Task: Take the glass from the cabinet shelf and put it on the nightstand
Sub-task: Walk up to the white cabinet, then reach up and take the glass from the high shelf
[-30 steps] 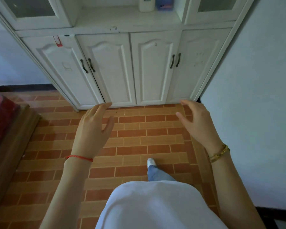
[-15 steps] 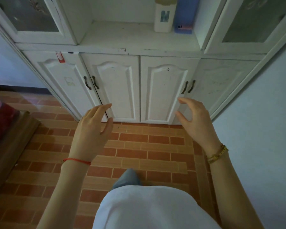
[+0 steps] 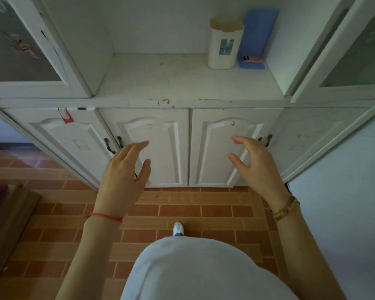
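Note:
A white cabinet stands in front of me with an open shelf (image 3: 182,83) in its middle. At the back right of that shelf stands a tall, pale, cup-like container (image 3: 224,46) with a small blue label; no other drinking vessel shows. My left hand (image 3: 126,178) and my right hand (image 3: 256,167) hover side by side in front of the lower cabinet doors, well below the shelf. Both have their fingers spread and hold nothing. No nightstand is clearly in view.
A blue box (image 3: 257,37) leans right beside the container. Glass-fronted doors (image 3: 20,50) flank the shelf on both sides. A low wooden piece (image 3: 7,217) with something red on it sits at the left on the brick-tile floor. A white wall (image 3: 344,202) closes the right.
The view has tilted up and come closer to the cabinet, so the shelf and the container fill more of the frame. Both hands stay open and now sit in front of the lower doors.

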{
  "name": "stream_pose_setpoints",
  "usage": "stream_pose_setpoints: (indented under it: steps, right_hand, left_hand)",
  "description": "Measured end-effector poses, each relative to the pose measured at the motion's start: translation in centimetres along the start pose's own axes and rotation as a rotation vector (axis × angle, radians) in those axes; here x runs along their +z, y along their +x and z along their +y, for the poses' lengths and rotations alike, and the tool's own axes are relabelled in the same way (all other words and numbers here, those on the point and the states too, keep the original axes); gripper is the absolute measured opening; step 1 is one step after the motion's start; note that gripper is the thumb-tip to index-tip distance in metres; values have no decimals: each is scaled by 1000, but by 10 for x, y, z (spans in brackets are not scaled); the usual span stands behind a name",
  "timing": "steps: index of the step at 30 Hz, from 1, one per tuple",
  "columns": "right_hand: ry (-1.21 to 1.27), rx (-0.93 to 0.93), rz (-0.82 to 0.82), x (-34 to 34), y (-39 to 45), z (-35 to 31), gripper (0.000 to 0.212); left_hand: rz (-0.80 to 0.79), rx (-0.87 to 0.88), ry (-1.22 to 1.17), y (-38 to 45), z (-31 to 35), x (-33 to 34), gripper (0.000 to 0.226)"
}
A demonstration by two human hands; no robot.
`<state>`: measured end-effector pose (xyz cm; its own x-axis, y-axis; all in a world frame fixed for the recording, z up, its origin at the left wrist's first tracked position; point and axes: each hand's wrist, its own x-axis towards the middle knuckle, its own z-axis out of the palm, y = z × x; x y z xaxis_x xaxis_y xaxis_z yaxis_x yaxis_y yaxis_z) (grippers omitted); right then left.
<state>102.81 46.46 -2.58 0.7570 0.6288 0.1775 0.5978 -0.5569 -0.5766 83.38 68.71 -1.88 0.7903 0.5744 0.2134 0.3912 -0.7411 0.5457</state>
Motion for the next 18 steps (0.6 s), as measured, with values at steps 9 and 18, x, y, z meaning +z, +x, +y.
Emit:
stream_pose_setpoints:
  steps: [9, 18]
  right_hand:
    - [-12, 39, 21, 26, 70, -20, 48]
    - [-23, 20, 45, 31, 107, -15, 47]
  left_hand:
    - [-35, 71, 14, 86, -28, -14, 42]
    - [-43, 58, 15, 118, -32, -3, 42]
